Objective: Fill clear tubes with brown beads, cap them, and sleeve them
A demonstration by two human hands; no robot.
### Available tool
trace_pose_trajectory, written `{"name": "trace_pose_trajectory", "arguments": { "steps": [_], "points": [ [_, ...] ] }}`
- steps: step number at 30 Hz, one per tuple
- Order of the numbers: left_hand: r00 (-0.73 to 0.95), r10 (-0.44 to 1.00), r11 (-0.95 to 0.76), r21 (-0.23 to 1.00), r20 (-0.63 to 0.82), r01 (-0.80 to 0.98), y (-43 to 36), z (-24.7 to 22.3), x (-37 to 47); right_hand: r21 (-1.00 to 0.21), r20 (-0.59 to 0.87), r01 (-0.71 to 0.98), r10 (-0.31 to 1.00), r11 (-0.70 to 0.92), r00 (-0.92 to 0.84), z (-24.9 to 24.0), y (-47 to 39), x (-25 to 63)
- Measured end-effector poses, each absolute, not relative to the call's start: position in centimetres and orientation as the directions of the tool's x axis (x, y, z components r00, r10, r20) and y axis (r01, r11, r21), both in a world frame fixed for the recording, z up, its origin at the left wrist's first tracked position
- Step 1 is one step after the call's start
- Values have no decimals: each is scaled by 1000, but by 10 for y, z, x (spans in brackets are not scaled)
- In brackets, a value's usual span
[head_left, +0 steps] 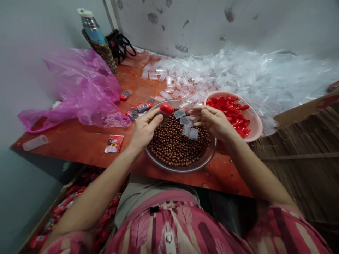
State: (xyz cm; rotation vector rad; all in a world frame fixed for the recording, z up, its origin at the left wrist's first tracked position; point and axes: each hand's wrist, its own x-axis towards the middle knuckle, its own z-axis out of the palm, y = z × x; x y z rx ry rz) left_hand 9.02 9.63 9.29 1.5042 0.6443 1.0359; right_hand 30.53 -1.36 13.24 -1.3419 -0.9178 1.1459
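Observation:
My left hand (147, 128) pinches a small clear plastic box with a red cap (166, 109) between thumb and fingers, above the left side of a wide bowl (182, 170). Small round brown balls (176, 146) fill the bowl. Several empty clear boxes (193, 134) lie on top of them. Over the bowl's right side hovers my right hand (212, 120), its fingers stretched leftward and apart, close to those boxes. I see nothing held in it. A pink basket (256, 128) of red caps (233, 109) stands just beyond my right hand.
Clear boxes (238, 74) are heaped along the wall. Filled red-capped boxes (143, 106) lie left of the bowl, near a pink plastic bag (87, 91). A red packet (114, 144) and a clear tube (35, 143) lie on the table (79, 141). Cardboard (302, 148) stands right.

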Motion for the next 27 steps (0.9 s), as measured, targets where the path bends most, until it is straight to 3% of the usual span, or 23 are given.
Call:
{"name": "trace_pose_trajectory", "arguments": {
  "steps": [3, 5, 8, 10, 13, 17, 27],
  "points": [
    [348, 888, -267, 953, 300, -141, 134, 94, 90, -961, 4, 264, 951, -82, 310, 125, -16, 327],
    [270, 901, -317, 940, 341, -129, 152, 94, 90, -852, 44, 514, 964, -100, 261, 117, -16, 333],
    [250, 889, -375, 923, 384, -87, 152, 96, 86, -537, 83, 843, 991, -41, 102, 107, -13, 332],
    [304, 869, -396, 917, 391, -47, 136, 97, 82, -291, 71, 950, 993, 114, -97, 103, -9, 327],
    [389, 843, -398, 917, 372, -16, 104, 96, 77, 2, -37, 912, 912, 409, -409, 100, 0, 318],
    [452, 827, -375, 927, 334, 0, 77, 88, 74, 236, -179, 801, 835, 549, -520, 94, 13, 312],
    [451, 846, -260, 958, 285, -118, 64, 75, 71, 362, -216, 745, 828, 561, -518, 94, 21, 303]
  ]
}}
